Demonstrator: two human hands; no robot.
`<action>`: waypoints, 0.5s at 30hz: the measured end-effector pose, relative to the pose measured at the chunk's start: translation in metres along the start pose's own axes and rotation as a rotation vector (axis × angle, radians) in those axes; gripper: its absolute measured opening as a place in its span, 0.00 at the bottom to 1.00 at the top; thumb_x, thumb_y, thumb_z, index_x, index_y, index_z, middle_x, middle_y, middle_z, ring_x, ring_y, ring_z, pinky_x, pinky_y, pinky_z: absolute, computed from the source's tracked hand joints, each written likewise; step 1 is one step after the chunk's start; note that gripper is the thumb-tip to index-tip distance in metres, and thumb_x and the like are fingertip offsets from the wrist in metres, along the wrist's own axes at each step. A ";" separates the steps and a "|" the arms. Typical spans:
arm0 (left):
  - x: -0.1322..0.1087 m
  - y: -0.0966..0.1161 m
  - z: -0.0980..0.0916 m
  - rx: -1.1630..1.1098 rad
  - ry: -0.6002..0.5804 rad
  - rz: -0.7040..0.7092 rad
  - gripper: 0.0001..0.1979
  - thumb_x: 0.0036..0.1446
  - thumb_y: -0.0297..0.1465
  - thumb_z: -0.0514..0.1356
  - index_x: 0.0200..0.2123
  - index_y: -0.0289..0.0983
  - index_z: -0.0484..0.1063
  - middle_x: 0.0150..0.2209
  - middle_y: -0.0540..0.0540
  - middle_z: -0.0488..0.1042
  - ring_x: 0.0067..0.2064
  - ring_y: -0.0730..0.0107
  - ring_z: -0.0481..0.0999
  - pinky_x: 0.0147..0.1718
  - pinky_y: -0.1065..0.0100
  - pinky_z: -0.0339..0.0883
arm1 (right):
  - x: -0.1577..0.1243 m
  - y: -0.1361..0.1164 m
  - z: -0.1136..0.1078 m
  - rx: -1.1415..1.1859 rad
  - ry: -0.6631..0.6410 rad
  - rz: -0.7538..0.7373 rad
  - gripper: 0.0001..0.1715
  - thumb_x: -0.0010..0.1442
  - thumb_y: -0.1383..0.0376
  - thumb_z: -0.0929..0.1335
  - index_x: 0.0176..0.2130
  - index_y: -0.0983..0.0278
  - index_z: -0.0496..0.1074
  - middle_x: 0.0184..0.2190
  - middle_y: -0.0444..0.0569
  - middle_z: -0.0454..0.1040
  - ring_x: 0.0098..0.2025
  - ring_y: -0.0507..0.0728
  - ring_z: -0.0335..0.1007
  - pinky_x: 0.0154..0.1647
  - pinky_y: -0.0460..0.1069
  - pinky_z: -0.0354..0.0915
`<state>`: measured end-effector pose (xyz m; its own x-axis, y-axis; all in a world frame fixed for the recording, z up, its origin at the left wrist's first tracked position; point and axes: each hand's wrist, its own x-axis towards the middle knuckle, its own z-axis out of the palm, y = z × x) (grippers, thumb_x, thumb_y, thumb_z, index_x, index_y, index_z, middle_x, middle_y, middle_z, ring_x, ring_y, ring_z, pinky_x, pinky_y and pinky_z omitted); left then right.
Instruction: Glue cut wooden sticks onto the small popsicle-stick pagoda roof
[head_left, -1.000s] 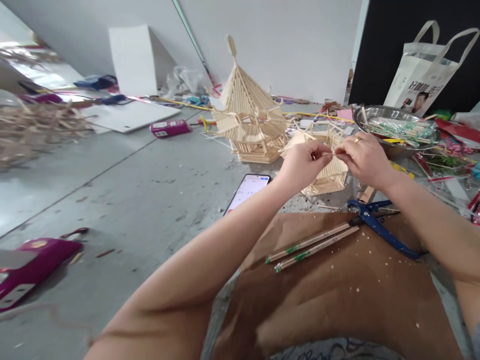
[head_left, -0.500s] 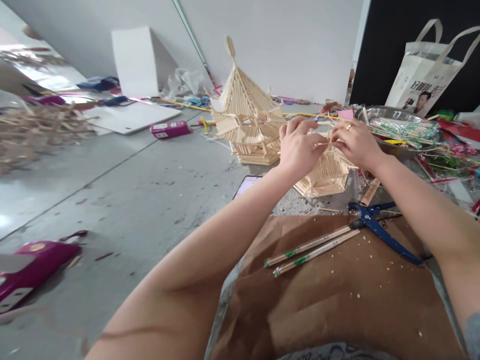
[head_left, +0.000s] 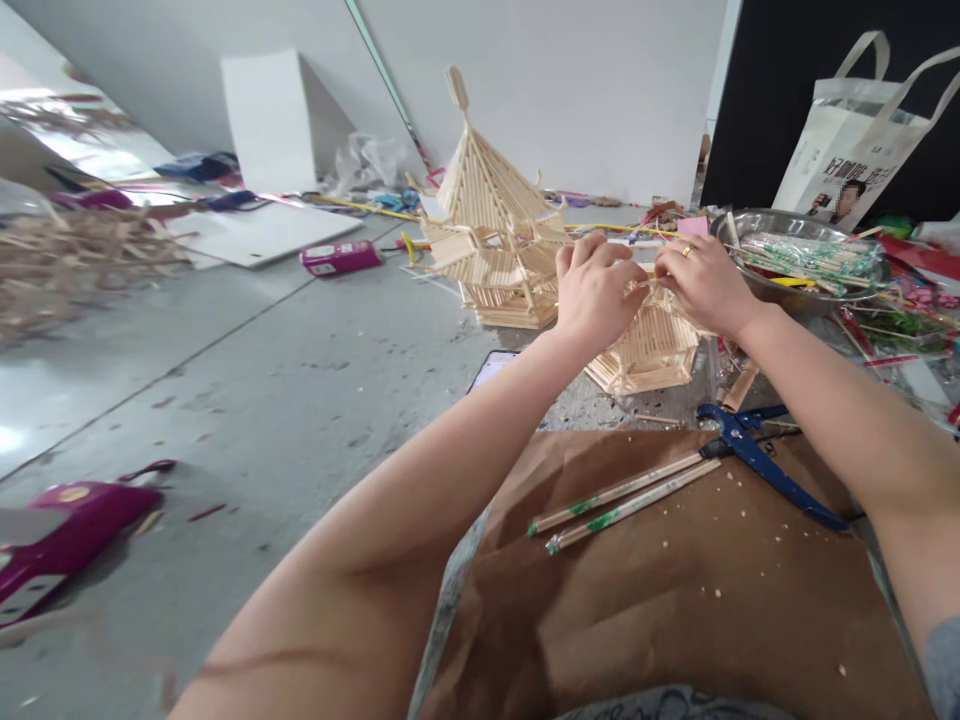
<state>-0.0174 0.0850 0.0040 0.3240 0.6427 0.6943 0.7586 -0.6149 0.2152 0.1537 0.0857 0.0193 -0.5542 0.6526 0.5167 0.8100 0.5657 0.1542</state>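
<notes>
While the small stick model [head_left: 645,350] sat on the grey floor [head_left: 300,380] just past the brown paper [head_left: 675,580], both hands met over its top edge. From the head view, the only one, the left hand [head_left: 596,290] was curled tight, fingers folded in over the near corner of the frame, and the right hand [head_left: 701,285], a ring on one finger, pinched close beside it. A thin stick [head_left: 646,284] seemed to bridge the two sets of fingertips, though it was too fine and too covered to say how it lay. Neither hand was spread; both were narrowed to a pinch grip on that piece and touching the model.

Done well, I judged, the step called for steadying the frame with one hand while the other seated the stick squarely along the rim, light pressure only, since the lattice walls looked fragile (the taller finished tower [head_left: 491,230] stood just behind, close enough to be knocked by an elbow). Keeping the wrists low would have helped.

Nearer the person, two wrapped chopsticks [head_left: 622,495] lay side by side on the paper, with blue-handled pliers [head_left: 757,455] at its far edge. A metal bowl [head_left: 795,262] of more sticks stood to the right, a phone [head_left: 495,368] partly hidden under the left forearm.
</notes>
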 end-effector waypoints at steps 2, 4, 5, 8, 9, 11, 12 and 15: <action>0.001 0.000 0.001 -0.008 0.000 0.007 0.04 0.53 0.33 0.59 0.29 0.43 0.74 0.41 0.47 0.75 0.51 0.57 0.64 0.51 0.53 0.52 | 0.000 0.000 -0.001 -0.005 -0.004 -0.001 0.19 0.64 0.61 0.54 0.36 0.64 0.68 0.41 0.55 0.72 0.46 0.62 0.62 0.47 0.56 0.55; 0.003 0.000 0.001 -0.008 -0.024 0.004 0.06 0.54 0.34 0.58 0.29 0.42 0.74 0.37 0.47 0.76 0.48 0.59 0.66 0.50 0.54 0.53 | 0.000 -0.001 -0.001 -0.008 -0.006 -0.001 0.19 0.64 0.60 0.54 0.36 0.64 0.68 0.39 0.55 0.72 0.46 0.62 0.63 0.46 0.56 0.55; 0.004 0.000 0.001 -0.005 -0.040 -0.002 0.06 0.54 0.34 0.58 0.29 0.42 0.74 0.36 0.47 0.76 0.47 0.59 0.67 0.50 0.53 0.53 | 0.000 -0.001 -0.001 -0.008 -0.008 0.002 0.19 0.65 0.60 0.54 0.36 0.64 0.68 0.39 0.55 0.72 0.46 0.62 0.63 0.46 0.56 0.55; 0.006 0.001 0.000 0.000 -0.077 -0.024 0.08 0.56 0.35 0.56 0.29 0.41 0.75 0.33 0.47 0.76 0.45 0.60 0.69 0.50 0.53 0.52 | 0.000 -0.001 -0.001 0.008 -0.006 0.015 0.21 0.65 0.58 0.53 0.36 0.64 0.68 0.38 0.55 0.72 0.45 0.61 0.63 0.46 0.56 0.55; 0.006 0.001 0.001 -0.001 -0.083 -0.030 0.08 0.56 0.35 0.56 0.29 0.41 0.75 0.32 0.48 0.76 0.44 0.60 0.69 0.50 0.53 0.52 | -0.001 -0.001 0.000 0.019 -0.001 0.018 0.22 0.65 0.57 0.52 0.37 0.64 0.68 0.37 0.55 0.72 0.45 0.61 0.64 0.46 0.56 0.55; 0.006 0.001 0.001 -0.003 -0.084 -0.036 0.08 0.55 0.34 0.57 0.28 0.41 0.75 0.31 0.48 0.76 0.43 0.60 0.70 0.49 0.53 0.53 | -0.002 0.000 0.001 0.043 0.008 0.022 0.25 0.64 0.54 0.51 0.37 0.64 0.68 0.38 0.55 0.73 0.45 0.61 0.64 0.46 0.55 0.55; 0.006 0.001 0.002 -0.005 -0.076 -0.037 0.07 0.55 0.34 0.58 0.28 0.41 0.75 0.31 0.48 0.76 0.43 0.60 0.70 0.49 0.53 0.53 | -0.002 0.001 0.001 0.055 0.012 0.027 0.27 0.64 0.53 0.50 0.38 0.64 0.68 0.38 0.55 0.73 0.45 0.61 0.64 0.46 0.55 0.55; 0.006 0.000 0.003 -0.023 -0.038 -0.020 0.06 0.53 0.33 0.59 0.26 0.41 0.74 0.29 0.48 0.76 0.41 0.61 0.71 0.48 0.54 0.54 | -0.004 0.005 0.003 0.083 0.011 0.042 0.29 0.62 0.49 0.50 0.41 0.64 0.67 0.41 0.56 0.73 0.47 0.61 0.65 0.46 0.55 0.55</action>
<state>-0.0135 0.0908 0.0060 0.3305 0.6717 0.6631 0.7524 -0.6117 0.2446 0.1594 0.0875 0.0157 -0.5173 0.6718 0.5302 0.8138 0.5778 0.0620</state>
